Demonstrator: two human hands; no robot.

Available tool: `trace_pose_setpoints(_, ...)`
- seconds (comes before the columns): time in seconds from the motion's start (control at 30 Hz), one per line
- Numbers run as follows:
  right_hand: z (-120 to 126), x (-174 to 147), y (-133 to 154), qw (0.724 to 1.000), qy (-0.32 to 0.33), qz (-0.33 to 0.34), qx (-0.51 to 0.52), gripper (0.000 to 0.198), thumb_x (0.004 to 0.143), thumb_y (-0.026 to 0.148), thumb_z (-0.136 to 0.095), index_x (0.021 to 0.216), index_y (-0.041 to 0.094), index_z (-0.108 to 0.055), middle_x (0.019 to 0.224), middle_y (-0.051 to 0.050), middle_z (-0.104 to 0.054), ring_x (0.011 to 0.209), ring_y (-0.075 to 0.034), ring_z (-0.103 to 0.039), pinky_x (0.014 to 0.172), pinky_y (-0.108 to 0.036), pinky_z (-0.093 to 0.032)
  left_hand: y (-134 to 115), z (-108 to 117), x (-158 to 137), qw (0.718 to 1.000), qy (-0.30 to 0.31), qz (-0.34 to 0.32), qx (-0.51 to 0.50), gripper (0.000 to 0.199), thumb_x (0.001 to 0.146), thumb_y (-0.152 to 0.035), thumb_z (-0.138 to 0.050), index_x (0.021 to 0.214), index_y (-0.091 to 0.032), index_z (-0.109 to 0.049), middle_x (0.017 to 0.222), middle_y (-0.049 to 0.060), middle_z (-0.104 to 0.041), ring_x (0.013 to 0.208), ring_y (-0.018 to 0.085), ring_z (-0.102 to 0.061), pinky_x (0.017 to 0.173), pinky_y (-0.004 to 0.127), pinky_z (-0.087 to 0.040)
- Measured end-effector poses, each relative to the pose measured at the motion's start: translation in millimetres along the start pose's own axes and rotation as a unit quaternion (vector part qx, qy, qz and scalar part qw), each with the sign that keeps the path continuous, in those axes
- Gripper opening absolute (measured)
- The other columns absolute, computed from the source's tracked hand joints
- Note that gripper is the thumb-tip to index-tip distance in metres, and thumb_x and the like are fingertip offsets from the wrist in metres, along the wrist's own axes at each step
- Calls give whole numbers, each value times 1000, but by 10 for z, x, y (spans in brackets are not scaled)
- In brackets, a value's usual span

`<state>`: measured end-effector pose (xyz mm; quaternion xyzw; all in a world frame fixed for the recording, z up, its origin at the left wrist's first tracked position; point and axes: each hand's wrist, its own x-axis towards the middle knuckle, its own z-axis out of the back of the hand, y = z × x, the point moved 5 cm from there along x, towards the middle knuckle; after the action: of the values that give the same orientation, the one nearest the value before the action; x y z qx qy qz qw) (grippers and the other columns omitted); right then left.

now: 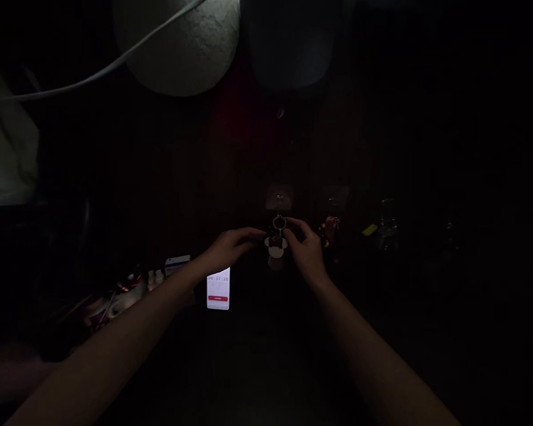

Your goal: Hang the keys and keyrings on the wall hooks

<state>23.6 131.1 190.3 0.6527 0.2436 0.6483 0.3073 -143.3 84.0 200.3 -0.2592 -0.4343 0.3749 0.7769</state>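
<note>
In the dim head view, a keychain with a round metal ring (279, 223) and a white mouse-head-shaped charm (276, 251) with a dark red bow is in front of me. It appears to hang from a small hook (279, 197) on a pale backing. My right hand (308, 251) has its index finger and thumb at the ring's right edge, seemingly pinching it. From the other side, my left hand (228, 248) reaches with fingers stretched out, their tips close to the charm's left ear. Darkness hides whether they touch it.
A lit phone (218, 291) with a running-time display lies below my left hand. Right of my right hand are a reddish keychain (331, 228), a yellow tag (370, 230) and a clear charm (388, 234). Small boxes and bottles (155, 278) crowd the left. A white cable (98, 74) crosses the upper left.
</note>
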Motion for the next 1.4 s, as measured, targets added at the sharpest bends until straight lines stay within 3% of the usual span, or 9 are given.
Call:
trace_pose_setpoints(0.23, 74, -404, -125, 997, -72, -27, 13, 28, 75, 28, -55, 102, 20, -58, 98, -5, -64, 92, -19, -59, 83, -36, -46, 303, 253, -616, 993, -14, 113, 27, 24, 80, -12, -49, 97, -19, -65, 97, 3, -68, 88, 13, -63, 81, 29, -49)
trace_pose_setpoints(0.37, 119, -696, -216, 991, -122, -50, 9, 25, 75, 29, -55, 98, 21, -57, 97, -5, -63, 88, -18, -59, 79, -35, -46, 416, 419, -929, 986, -10, 166, -6, 19, 79, -20, -53, 94, -18, -64, 98, 3, -67, 87, 14, -64, 82, 31, -49)
trace_pose_setpoints(0.53, -43, -1115, -351, 990, -76, -122, 8, 22, 77, 35, -54, 95, 21, -56, 91, -4, -63, 77, -16, -59, 68, -30, -47, 496, 441, -1134, 977, -17, 213, 10, 21, 81, -25, -52, 97, -20, -63, 101, 4, -67, 89, 17, -64, 75, 30, -51)
trace_pose_setpoints(0.73, -440, -1621, -541, 974, 141, -169, -54, 20, 81, 35, -49, 88, 20, -60, 81, -3, -64, 74, -18, -59, 65, -28, -46, 537, 213, -1127, 986, 24, 139, 84, 21, 85, -23, -47, 97, -20, -64, 100, 3, -68, 93, 14, -62, 82, 27, -47)
trace_pose_setpoints(1.0, -838, -2051, -378, 924, 357, -90, -107, 19, 84, 18, -42, 90, 22, -60, 89, -1, -64, 85, -16, -60, 78, -28, -45, 531, -67, -1195, 966, 122, 70, 218, 24, 88, -22, -44, 104, -25, -62, 103, -1, -69, 93, 14, -63, 80, 25, -46)
trace_pose_setpoints(1.27, -1529, -2366, -176, 874, 454, 33, -170, 27, 84, 14, -42, 101, 21, -62, 101, -4, -66, 96, -20, -59, 84, -32, -46, 286, -307, -1088, 918, 218, -62, 326, 23, 88, -18, -44, 104, -23, -60, 105, 1, -68, 91, 15, -64, 72, 23, -48)
trace_pose_setpoints(1.33, -1690, -2426, -125, 877, 450, 55, -158, 29, 85, 16, -42, 107, 23, -60, 107, -4, -64, 99, -22, -57, 87, -36, -45, 274, -354, -1092, 895, 241, -98, 361, 22, 87, -16, -46, 103, -21, -60, 101, 3, -68, 89, 16, -65, 68, 25, -48)
trace_pose_setpoints(1.4, -1798, -2423, -86, 902, 410, 43, -127, 26, 86, 22, -46, 109, 25, -59, 110, -4, -63, 98, -22, -57, 86, -38, -46, 272, -398, -1106, 875, 258, -139, 385, 22, 84, -13, -50, 102, -20, -60, 97, 3, -69, 85, 17, -65, 64, 26, -48)
